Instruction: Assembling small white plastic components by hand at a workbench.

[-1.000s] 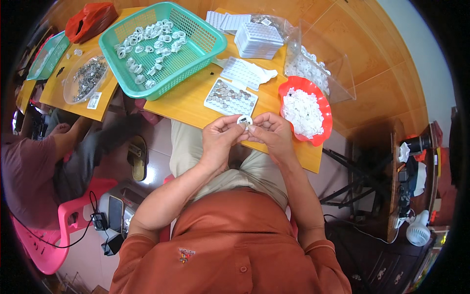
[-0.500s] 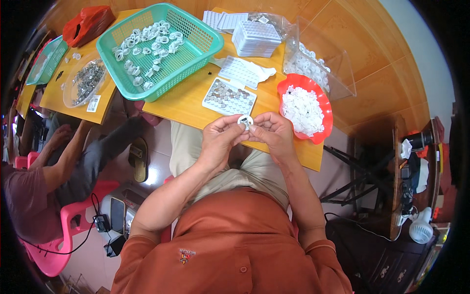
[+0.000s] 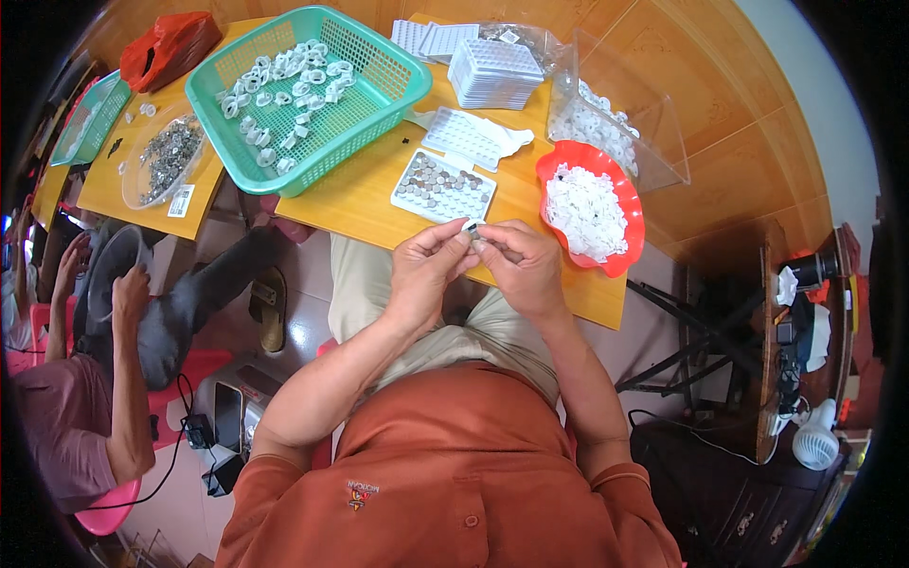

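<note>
Both my hands meet over the table's near edge. My left hand (image 3: 429,270) pinches a small round white plastic part (image 3: 471,225) between thumb and fingers. My right hand (image 3: 523,268) is closed on the same part from the other side, its fingertips covering much of it. Just beyond my hands lies a white tray (image 3: 459,202) of round pockets, with many small silvery discs (image 3: 433,177) in it. To the right of my hands stands a red scalloped bowl (image 3: 629,256) heaped with small white plastic pieces (image 3: 584,216).
A green basket (image 3: 386,115) with white ring-shaped parts stands left on the table (image 3: 355,213). Stacked white trays (image 3: 495,74) and a clear bin (image 3: 653,104) of white parts are at the back. At left sits another person (image 3: 80,417), near a tub of metal pieces (image 3: 170,161).
The white part in my fingers has turned from facing up to more edge-on, and my right fingers have closed over it. The person at left has raised both hands, holding a dark round object.
</note>
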A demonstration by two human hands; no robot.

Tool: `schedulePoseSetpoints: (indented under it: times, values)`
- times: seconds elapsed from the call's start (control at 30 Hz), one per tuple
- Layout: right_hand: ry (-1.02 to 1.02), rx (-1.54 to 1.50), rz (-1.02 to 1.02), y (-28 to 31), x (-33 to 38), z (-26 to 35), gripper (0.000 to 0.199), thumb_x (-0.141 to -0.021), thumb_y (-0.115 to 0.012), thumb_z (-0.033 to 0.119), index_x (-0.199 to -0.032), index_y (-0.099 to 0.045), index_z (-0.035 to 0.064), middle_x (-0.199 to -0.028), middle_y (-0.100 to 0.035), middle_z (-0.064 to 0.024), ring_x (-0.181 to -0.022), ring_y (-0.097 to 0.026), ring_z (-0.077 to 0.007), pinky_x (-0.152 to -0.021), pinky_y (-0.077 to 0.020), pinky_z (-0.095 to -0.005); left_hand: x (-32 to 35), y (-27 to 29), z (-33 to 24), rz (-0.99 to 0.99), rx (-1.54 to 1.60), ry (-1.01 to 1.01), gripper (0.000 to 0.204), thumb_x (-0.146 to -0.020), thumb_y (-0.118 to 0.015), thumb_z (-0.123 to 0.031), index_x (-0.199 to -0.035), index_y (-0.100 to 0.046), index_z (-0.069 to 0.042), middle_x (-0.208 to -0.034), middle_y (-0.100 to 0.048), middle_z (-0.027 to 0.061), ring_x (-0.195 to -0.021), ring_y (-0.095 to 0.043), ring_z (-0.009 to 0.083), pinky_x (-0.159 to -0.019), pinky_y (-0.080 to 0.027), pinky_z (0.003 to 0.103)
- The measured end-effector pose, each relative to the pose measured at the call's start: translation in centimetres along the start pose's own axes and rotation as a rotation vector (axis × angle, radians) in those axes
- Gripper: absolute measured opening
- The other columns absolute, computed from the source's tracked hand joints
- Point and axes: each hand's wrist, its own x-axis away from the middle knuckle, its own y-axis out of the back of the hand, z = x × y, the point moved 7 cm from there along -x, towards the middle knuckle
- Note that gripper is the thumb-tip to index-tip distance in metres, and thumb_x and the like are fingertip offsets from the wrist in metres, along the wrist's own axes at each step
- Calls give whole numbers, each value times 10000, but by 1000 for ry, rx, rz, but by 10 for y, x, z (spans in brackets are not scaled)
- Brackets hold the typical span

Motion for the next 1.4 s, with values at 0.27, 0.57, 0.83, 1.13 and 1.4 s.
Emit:
schedulePoseSetpoints:
  times: [0.27, 0.57, 0.83, 1.13, 1.4]
  values:
    - [230, 159, -117, -2, 1, 26, 182, -770, -680, -7, -951, -663, -4, -881, -655, -130, -755, -663, -239, -628, -524, -307, 14, -8, -15, -43, -64, -102, 272, -923, -595, -78, -1168, -583, 40, -1016, -634, 88, -854, -623, 136, -786, -545, 270]
    - [462, 276, -190, -10, -1, 53, 199, -753, -700, -11, -942, -660, 32, -889, -640, -108, -745, -654, -251, -623, -533, -325, 15, -7, -31, -79, -49, -214, 248, -923, -603, -85, -1142, -620, 30, -1026, -639, 66, -858, -604, 101, -762, -521, 224]
    - [538, 383, -223, -13, -1, 65, 199, -730, -715, 0, -914, -650, 36, -871, -628, -96, -720, -645, -248, -586, -523, -329, 19, -8, -38, -101, -136, -248, 220, -919, -603, -69, -1114, -640, 25, -1038, -637, 60, -888, -601, 108, -786, -515, 241]
    - [565, 280, -378, -10, -5, 67, 173, -744, -730, -4, -895, -653, 27, -849, -631, -102, -688, -640, -218, -574, -513, -297, 16, -21, -58, -55, -273, -522, 219, -911, -612, -65, -1102, -631, 41, -1045, -621, 73, -902, -617, 139, -803, -530, 270]
    - [27, -580, -334, -17, -33, -2, 95, -861, -656, 14, -939, -620, -26, -858, -654, -65, -746, -628, -109, -649, -529, -248, 1, -39, -67, -131, -477, -663, 186, -884, -639, -46, -1053, -674, 24, -1041, -638, 96, -943, -596, 129, -806, -493, 242]
